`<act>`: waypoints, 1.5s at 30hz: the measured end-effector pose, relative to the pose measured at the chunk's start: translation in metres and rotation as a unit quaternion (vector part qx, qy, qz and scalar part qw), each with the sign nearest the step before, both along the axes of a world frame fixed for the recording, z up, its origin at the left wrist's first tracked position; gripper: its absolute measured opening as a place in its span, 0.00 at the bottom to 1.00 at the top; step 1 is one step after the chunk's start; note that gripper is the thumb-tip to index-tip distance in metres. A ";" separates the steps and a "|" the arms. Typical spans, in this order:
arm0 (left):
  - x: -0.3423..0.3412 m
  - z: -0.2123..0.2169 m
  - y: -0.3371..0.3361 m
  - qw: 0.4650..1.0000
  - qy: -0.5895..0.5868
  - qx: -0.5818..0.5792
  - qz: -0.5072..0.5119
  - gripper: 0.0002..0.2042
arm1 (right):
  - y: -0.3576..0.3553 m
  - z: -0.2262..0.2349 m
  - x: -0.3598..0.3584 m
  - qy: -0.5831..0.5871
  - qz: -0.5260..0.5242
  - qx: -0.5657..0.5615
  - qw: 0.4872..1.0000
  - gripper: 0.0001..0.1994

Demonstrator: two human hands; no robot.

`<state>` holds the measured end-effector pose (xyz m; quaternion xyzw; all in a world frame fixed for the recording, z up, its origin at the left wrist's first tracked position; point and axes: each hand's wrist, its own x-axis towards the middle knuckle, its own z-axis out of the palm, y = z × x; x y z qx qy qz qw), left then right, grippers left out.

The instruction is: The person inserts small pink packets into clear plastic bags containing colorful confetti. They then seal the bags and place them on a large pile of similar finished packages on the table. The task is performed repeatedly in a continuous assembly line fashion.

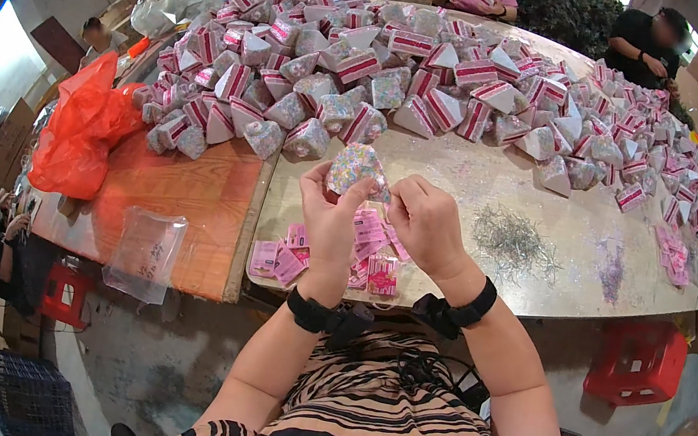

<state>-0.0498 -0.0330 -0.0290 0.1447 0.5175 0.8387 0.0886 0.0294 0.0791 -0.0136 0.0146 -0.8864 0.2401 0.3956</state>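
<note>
My left hand (331,220) grips a cake-slice-shaped piece (356,167) covered in pastel sprinkles, its fingers and thumb closed round the lower part. Beside its right edge, my right hand (431,227) is closed in a pinch; whatever sits between those fingertips is too small to make out. Below both hands lie several pink printed cards (291,261), partly covered by my left wrist. To the right of my right hand is a loose heap of thin silvery wire pieces (513,241) on the pale tabletop (465,174).
A large pile of similar cake-slice pieces (314,89) spans the table's far side. Left are a red plastic bag (84,130) and a clear bag (147,252). Pink strips (672,255) lie at the right. Red stools (636,362) stand below; several other people are around the table.
</note>
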 end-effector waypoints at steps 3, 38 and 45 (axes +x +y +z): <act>-0.002 -0.005 0.001 1.000 -0.001 -0.003 -0.001 0.22 | 0.000 0.003 0.002 0.001 0.001 0.002 1.000 0.04; 0.003 -0.001 0.002 0.999 -0.008 0.023 -0.026 0.22 | 0.010 0.007 0.006 -0.070 0.052 -0.222 0.971 0.03; 0.004 -0.002 0.002 0.999 -0.017 0.027 -0.026 0.22 | 0.011 0.007 0.006 -0.071 0.051 -0.211 0.973 0.03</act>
